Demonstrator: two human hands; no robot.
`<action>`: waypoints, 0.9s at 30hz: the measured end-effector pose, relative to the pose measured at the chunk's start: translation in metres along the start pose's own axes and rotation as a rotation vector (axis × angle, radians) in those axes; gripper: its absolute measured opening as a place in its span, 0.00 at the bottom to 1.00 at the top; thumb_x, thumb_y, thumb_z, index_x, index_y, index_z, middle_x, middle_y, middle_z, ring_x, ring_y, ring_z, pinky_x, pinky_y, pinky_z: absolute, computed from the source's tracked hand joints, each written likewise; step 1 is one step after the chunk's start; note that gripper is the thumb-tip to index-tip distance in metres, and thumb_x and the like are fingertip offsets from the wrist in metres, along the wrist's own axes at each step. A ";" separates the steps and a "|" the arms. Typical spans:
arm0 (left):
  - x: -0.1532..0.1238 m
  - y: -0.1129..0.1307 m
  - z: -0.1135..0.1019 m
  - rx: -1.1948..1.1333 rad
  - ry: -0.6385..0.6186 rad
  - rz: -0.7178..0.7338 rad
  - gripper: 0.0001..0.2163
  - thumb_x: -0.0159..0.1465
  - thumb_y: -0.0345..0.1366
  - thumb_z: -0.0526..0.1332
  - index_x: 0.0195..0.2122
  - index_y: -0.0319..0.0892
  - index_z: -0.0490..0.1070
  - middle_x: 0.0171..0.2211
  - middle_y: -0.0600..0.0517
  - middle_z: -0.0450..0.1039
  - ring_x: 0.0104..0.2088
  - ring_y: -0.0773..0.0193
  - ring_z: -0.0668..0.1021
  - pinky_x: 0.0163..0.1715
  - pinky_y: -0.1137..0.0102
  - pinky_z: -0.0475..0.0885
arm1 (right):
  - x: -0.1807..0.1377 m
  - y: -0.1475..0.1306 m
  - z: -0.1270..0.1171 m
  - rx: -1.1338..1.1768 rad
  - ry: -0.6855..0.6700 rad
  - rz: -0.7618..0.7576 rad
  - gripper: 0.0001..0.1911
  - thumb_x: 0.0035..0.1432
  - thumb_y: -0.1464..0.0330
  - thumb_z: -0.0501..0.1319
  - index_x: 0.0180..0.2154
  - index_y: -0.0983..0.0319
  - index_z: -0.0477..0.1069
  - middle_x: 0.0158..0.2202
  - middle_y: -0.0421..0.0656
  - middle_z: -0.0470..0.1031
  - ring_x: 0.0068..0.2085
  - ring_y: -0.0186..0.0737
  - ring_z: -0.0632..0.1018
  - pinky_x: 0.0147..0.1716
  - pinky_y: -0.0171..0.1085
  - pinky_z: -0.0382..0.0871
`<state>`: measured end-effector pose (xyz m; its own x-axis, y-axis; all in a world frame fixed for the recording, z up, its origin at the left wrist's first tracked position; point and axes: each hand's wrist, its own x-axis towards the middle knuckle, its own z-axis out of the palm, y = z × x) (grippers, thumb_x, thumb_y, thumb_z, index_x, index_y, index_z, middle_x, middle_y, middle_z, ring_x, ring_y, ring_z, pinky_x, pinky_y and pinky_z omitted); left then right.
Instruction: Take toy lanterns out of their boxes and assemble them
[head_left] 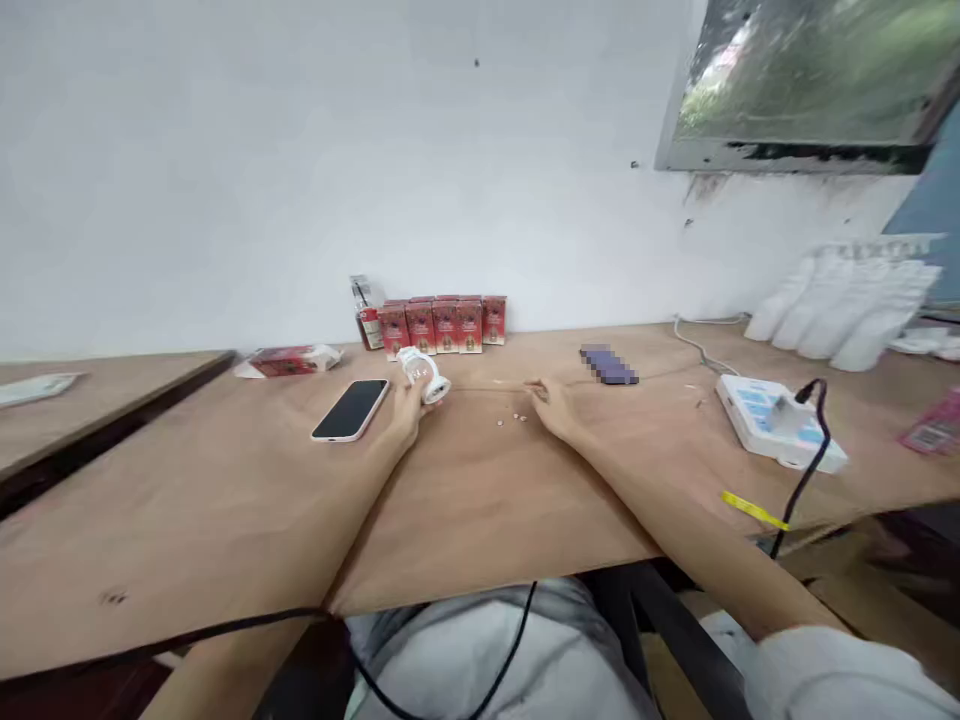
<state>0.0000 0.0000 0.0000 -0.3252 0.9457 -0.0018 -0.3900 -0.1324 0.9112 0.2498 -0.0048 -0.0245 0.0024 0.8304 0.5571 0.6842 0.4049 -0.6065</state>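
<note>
My left hand point(409, 405) is closed round a small white bottle point(425, 374) that lies tilted on the wooden table point(225, 500). A black phone point(350, 409) lies face up just left of that hand. My right hand point(553, 405) rests on the table with its fingers reaching toward several tiny white bits point(512, 419) scattered between the two hands. The fingertips of the right hand look pinched together, and what they hold, if anything, is too small to make out.
A row of small red boxes point(442, 324) stands against the white wall, with a red packet point(289, 360) to their left. A purple flat object point(608, 365) lies right of centre. A white power strip point(776, 420) with a black cable sits at the right, white bottles point(847, 300) behind it.
</note>
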 end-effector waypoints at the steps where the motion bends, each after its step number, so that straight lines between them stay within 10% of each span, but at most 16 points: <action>1: 0.001 0.001 -0.001 -0.026 -0.013 -0.017 0.03 0.58 0.31 0.62 0.33 0.38 0.69 0.30 0.52 0.72 0.27 0.70 0.75 0.29 0.74 0.75 | -0.002 -0.004 -0.002 -0.016 -0.045 -0.066 0.12 0.55 0.74 0.56 0.41 0.63 0.73 0.42 0.47 0.77 0.44 0.42 0.76 0.47 0.42 0.67; 11: -0.002 0.010 -0.001 -0.230 -0.070 -0.226 0.06 0.64 0.34 0.54 0.34 0.39 0.68 0.28 0.51 0.73 0.27 0.66 0.77 0.30 0.71 0.76 | -0.018 -0.025 0.000 -0.200 -0.434 -0.415 0.10 0.59 0.72 0.57 0.39 0.62 0.75 0.40 0.48 0.74 0.44 0.42 0.73 0.47 0.42 0.66; 27: -0.055 -0.008 0.034 -0.256 -0.412 -0.439 0.06 0.60 0.30 0.53 0.35 0.36 0.69 0.30 0.47 0.74 0.30 0.63 0.78 0.33 0.68 0.77 | -0.024 -0.033 0.001 -0.037 -0.116 -0.512 0.03 0.57 0.71 0.59 0.31 0.61 0.69 0.33 0.43 0.74 0.37 0.40 0.73 0.40 0.40 0.65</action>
<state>0.0505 -0.0412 0.0070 0.2479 0.9576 -0.1469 -0.6211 0.2735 0.7345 0.2269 -0.0375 -0.0187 -0.4184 0.5671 0.7095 0.6016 0.7583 -0.2513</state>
